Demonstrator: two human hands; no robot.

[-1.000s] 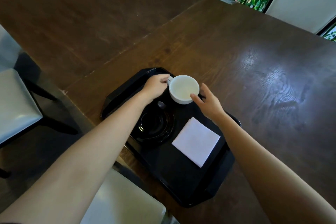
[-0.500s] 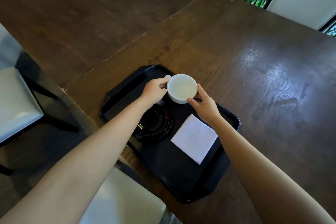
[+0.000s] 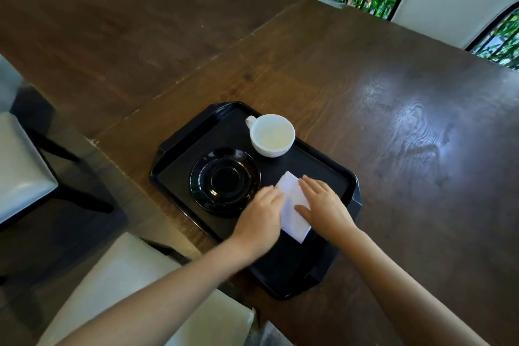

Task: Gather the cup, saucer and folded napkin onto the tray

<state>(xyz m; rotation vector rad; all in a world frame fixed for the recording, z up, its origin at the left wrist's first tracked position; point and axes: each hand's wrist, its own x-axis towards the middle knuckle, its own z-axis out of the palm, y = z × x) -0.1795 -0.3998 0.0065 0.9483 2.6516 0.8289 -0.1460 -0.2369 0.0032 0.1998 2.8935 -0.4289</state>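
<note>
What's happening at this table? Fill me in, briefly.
A person's left hand and right hand rest on a folded white paper napkin lying on the black plastic tray. A white ceramic cup stands untouched near the tray's far corner, beside, not on, the glossy black saucer. All three pieces are on the tray, which sits on the dark wooden table.

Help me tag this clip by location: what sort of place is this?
Probably a café or restaurant: dark wooden tables, a black plastic serving tray carrying a white ceramic cup, pale cushioned chairs.
</note>
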